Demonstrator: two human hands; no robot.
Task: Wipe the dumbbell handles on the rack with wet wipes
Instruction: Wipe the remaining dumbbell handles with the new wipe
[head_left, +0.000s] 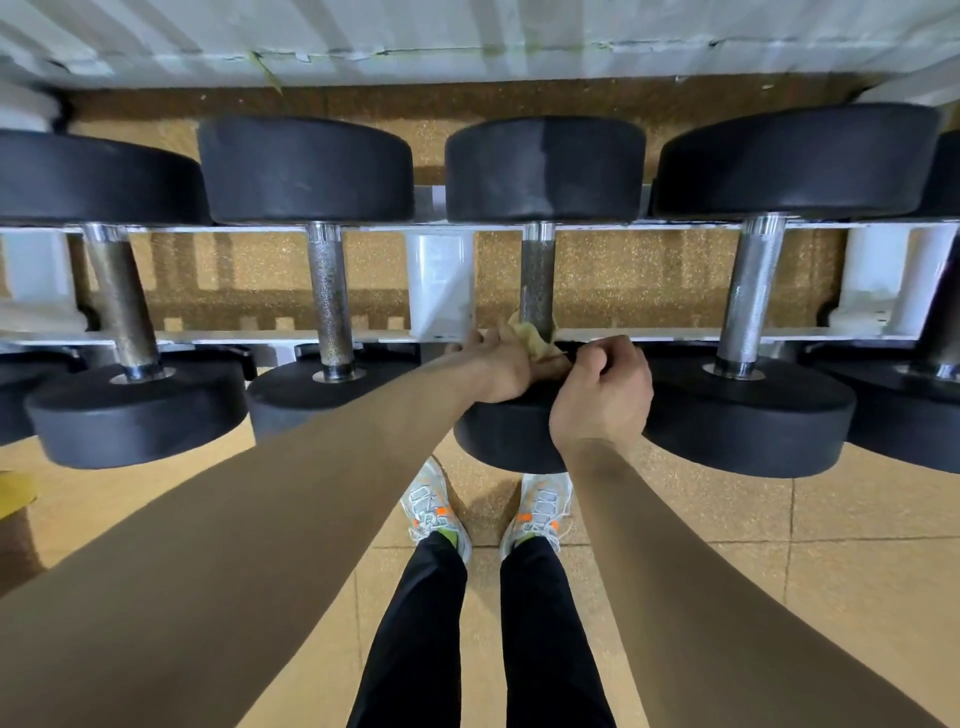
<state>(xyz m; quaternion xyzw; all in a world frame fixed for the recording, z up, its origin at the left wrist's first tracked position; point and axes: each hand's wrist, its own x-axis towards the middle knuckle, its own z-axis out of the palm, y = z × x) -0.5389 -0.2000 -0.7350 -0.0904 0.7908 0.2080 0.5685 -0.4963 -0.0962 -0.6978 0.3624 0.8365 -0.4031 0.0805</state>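
Currently, wet wipe (531, 340) is gripped by left hand (496, 369) at lower end of centre-frame handle (537, 280); edge seemingly pinched by curled right hand (605, 387). Handle axis runs up-frame from grip; left hand nearer.

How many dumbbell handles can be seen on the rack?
5 handles: far left, centre-left, centre, with the wipe round it, centre-right, and one cut by the right edge. Others may be hidden.

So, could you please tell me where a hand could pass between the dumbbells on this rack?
Open gaps lie between the rack rails: between the first handle and second handle, and between the third handle and fourth handle. A white post narrows the middle gap. It is crowded at the near heads, where the left hand, right hand and wipe meet.
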